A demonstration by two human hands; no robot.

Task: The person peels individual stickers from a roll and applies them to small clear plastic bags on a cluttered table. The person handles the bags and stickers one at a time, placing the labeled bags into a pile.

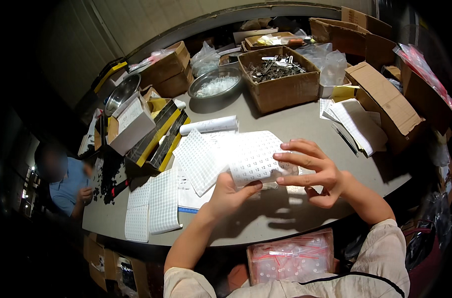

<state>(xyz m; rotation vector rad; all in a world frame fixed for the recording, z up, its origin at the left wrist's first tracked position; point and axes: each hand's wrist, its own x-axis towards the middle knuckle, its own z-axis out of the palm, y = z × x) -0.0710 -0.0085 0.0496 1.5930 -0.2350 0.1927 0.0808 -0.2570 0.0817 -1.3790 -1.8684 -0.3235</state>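
A curved white sheet of small printed labels (256, 161) is held up over the table. My left hand (228, 196) grips its lower left edge, thumb along the bottom. At the sheet's right side, my right hand (318, 174) has its fingers spread, with the fingertips at the sheet's surface and edge. Whether a loose label sticks to a fingertip is too small to tell. Beneath and left of the held sheet lie more label sheets (196, 161), some overlapping. Another pair of label sheets (161, 201) lies near the table's front left edge. Behind them rests a rolled white sheet (208, 125).
A cardboard box of dark metal parts (280, 89) and a metal bowl of clear pieces (216, 87) stand at the back. Yellow-and-black bins (161, 134) are left; tweezers (346, 139) and papers (357, 124) right. Clear bags (290, 256) fill a box at my lap. Another person (67, 184) sits left.
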